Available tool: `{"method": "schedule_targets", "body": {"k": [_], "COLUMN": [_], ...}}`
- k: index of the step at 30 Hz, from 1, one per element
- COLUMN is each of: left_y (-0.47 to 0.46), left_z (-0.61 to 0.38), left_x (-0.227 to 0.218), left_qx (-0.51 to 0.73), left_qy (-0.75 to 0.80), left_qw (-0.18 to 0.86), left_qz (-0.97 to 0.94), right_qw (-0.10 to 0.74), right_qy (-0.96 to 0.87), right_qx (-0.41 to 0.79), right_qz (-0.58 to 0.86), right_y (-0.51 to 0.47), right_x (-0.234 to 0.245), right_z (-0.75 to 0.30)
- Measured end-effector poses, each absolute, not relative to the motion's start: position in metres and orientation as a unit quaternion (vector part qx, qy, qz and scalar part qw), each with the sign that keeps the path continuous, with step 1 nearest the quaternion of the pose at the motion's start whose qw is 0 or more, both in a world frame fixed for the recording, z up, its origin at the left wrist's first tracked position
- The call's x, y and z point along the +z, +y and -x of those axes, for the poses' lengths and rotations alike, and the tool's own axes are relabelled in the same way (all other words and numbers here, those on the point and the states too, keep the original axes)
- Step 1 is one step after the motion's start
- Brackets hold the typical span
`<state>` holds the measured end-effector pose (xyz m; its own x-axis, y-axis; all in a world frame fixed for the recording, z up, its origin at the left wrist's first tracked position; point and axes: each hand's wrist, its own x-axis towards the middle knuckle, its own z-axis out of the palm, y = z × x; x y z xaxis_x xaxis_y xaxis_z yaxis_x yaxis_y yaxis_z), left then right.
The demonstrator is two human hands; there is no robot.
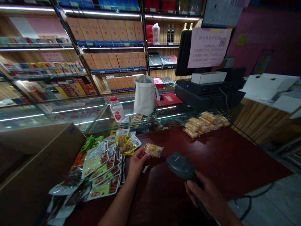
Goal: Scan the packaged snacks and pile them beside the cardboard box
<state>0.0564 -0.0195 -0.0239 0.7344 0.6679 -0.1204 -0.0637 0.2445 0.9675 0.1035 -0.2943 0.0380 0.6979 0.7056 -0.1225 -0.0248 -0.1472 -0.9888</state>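
My left hand (pixel 138 159) pinches a small clear-wrapped snack packet (pixel 154 150) by its left end, with a barcode label showing at its right side. In my right hand (pixel 207 193) is a dark barcode scanner (pixel 180 165), gripped by its handle, its head toward the packet but apart from it. Left of my left hand lies a spread of snack pouches (pixel 103 169), green-and-white ones on top and yellow ones (pixel 127 142) behind. Similar wrapped snacks (pixel 204 124) are piled at the back right of the dark red tabletop (pixel 216 153).
An open cardboard box (pixel 42 157) stands at the left. On the glass counter are a red-capped bottle (pixel 117 110), a white bag (pixel 144 97) and a red folder (pixel 169 99). A monitor (pixel 184 53) with a paper sign stands behind, right. Stocked shelves line the back.
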Motion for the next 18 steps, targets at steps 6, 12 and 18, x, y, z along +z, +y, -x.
{"method": "schedule_targets", "body": {"k": [6, 12, 18], "left_y": [-0.022, -0.008, 0.012], "left_z": [-0.058, -0.069, -0.094], "left_x": [-0.023, -0.012, -0.005], "left_qx": [0.24, 0.212, 0.275], "left_qy": [0.305, 0.333, 0.346], "left_qw": [0.778, 0.8, 0.782], "left_qz": [-0.494, -0.451, -0.439], "right_qw": [0.62, 0.629, 0.634], "right_qy": [-0.215, -0.206, -0.202], "right_qx": [0.303, 0.306, 0.318], "right_qz": [0.69, 0.684, 0.676], "right_y": [-0.295, -0.302, -0.305], "right_x": [0.031, 0.022, 0.02], "right_z": [-0.106, -0.11, -0.108]}}
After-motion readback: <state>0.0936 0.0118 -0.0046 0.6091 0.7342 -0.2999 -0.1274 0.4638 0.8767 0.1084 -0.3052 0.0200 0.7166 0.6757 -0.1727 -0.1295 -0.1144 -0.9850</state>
